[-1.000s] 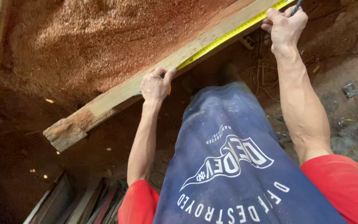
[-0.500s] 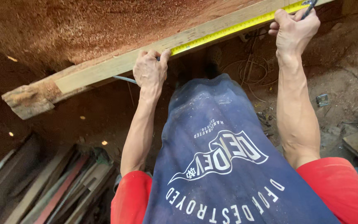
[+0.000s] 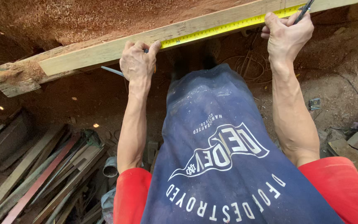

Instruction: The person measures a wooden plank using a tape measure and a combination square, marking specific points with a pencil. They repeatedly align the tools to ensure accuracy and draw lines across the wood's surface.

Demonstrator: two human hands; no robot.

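A long wooden plank [image 3: 96,54] runs across the top of the head view, its left end rough and dusted with sawdust. A yellow measuring tape [image 3: 220,29] lies stretched along the plank's near edge. My left hand [image 3: 136,63] grips the tape case against the plank's edge. My right hand [image 3: 286,35] presses the tape down farther right and holds a pencil [image 3: 304,10] with its tip at the plank. A dark blue apron [image 3: 224,157] over red sleeves fills the lower middle.
A heap of reddish sawdust [image 3: 83,16] lies beyond the plank. Several loose boards and strips [image 3: 42,178] are stacked at the lower left with a grey pipe end [image 3: 110,168]. Tangled wires [image 3: 249,68], a small metal piece [image 3: 314,103] and wood scraps [image 3: 357,143] lie on the dirt floor at right.
The view has swung, so the plank now looks flatter and sits higher in frame. Both hands stayed on the tape and plank. More of the board pile shows at lower left.
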